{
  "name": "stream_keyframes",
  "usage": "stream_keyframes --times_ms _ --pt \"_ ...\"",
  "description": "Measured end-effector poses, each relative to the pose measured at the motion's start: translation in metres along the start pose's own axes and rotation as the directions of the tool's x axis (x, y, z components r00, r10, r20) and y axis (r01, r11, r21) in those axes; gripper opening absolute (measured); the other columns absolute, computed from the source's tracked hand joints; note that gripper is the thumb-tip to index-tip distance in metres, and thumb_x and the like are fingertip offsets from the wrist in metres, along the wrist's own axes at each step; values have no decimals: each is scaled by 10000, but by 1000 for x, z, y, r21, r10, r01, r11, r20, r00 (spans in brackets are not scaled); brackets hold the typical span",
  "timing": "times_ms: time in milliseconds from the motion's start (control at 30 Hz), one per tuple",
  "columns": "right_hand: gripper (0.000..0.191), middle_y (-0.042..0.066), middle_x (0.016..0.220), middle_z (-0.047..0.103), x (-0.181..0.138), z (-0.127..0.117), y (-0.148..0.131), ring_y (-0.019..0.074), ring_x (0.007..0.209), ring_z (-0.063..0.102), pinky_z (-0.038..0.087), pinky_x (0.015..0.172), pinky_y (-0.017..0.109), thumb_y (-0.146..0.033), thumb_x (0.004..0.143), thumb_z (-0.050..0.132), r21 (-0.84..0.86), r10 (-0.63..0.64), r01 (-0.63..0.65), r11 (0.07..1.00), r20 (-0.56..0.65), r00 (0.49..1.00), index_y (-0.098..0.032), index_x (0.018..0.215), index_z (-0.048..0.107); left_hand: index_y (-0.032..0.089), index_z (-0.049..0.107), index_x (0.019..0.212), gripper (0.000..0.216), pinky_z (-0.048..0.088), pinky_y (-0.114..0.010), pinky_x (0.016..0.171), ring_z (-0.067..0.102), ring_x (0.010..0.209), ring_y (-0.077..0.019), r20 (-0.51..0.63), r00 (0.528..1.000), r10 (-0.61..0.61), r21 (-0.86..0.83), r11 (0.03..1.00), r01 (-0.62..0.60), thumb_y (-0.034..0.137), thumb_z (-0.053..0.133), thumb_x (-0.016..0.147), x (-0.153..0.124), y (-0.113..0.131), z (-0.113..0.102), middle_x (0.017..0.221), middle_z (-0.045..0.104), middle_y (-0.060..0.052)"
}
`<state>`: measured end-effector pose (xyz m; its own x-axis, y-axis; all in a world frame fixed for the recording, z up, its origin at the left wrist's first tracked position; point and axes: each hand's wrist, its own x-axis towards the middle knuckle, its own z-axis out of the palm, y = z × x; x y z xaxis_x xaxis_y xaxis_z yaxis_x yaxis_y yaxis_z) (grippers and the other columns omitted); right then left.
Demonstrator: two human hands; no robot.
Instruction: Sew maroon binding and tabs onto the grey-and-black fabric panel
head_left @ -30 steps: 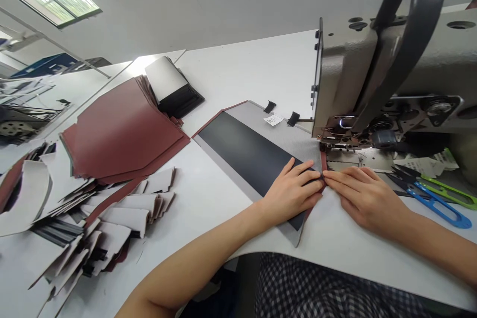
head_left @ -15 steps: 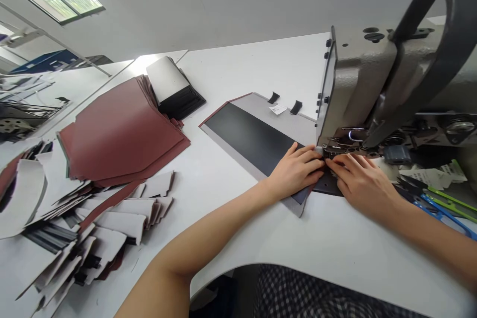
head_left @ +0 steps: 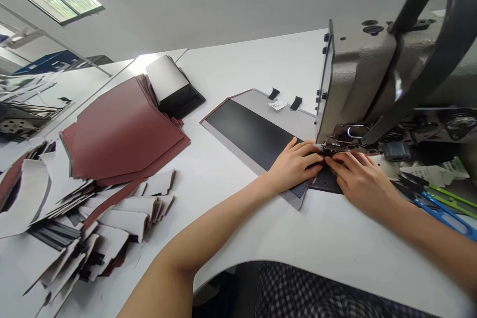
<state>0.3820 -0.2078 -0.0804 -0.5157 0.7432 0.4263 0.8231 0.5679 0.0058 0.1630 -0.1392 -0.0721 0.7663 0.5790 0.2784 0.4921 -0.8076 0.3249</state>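
Observation:
A grey-backed panel (head_left: 257,131) with a black band, dark red edges and two short black tabs lies on the white table, its right end at the sewing machine (head_left: 357,74). My left hand (head_left: 298,164) rests palm down on that end, fingers closed on the panel beside the presser foot (head_left: 330,150). On the other side of the foot, my right hand (head_left: 357,174) has its fingertips pinched together at the panel's edge. Both hands nearly meet there. The needle and the stitched edge are hidden by fingers and machine.
Dark red panels (head_left: 122,129) are stacked at the left, beside a pile of black and white pieces (head_left: 173,84). Several loose pale cut pieces (head_left: 112,223) spread across the near left. Blue thread snips (head_left: 443,213) and green ones (head_left: 452,198) lie right of the machine.
The view has shifted slightly. The panel's near corner appears a little higher in view, and both hands stay at the presser foot, holding nearly the same pose.

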Motion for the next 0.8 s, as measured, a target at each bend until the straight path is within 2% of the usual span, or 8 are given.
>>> stream_keyframes --times_ms 267,433,500,600,700,800 --pt "358 119 1035 653 0 1 1 266 1028 598 470 973 429 -62 916 492 86 -24 26 996 -24 999 -76 1223 675 200 701 1033 238 388 -396 1037 630 1129 -219 -15 1000 -25 -4 1000 25 329 501 1022 2 0 1 1209 697 -81" --pt "337 117 1033 663 2 2 3 254 1001 615 473 975 433 -101 947 460 199 31 -22 980 -43 999 -101 1195 689 199 695 1029 189 383 -416 1070 622 1150 -217 0 998 -70 -74 995 70 304 539 1006 2 4 -1 1217 689 -70" --pt "331 113 1074 664 0 -2 2 239 996 625 487 946 410 -144 974 442 265 86 -76 961 -26 996 -123 1198 683 208 686 1028 169 371 -440 1104 601 1197 -227 -12 990 -142 -113 984 140 308 552 1000 0 14 0 1226 679 -62" --pt "312 70 1080 678 -10 -14 -4 196 909 653 519 808 341 -242 1008 440 337 216 -238 911 103 971 -175 1221 658 215 636 1067 140 325 -528 1163 515 1319 -274 -58 946 -320 -172 936 307 299 550 995 -4 35 5 1275 635 -77" --pt "292 25 1016 693 -23 -24 -20 160 721 644 509 643 310 -353 1005 465 340 363 -417 843 213 907 -218 1188 647 222 544 1139 204 283 -629 1181 384 1430 -334 -94 883 -460 -266 866 423 207 582 939 -8 56 14 1338 560 -123" --pt "327 18 985 684 -27 -27 -45 143 611 608 498 572 306 -414 978 498 328 490 -534 779 213 845 -207 1198 623 220 489 1164 322 319 -636 1172 346 1453 -341 -110 855 -506 -355 824 442 109 565 871 -7 65 17 1362 514 -158"
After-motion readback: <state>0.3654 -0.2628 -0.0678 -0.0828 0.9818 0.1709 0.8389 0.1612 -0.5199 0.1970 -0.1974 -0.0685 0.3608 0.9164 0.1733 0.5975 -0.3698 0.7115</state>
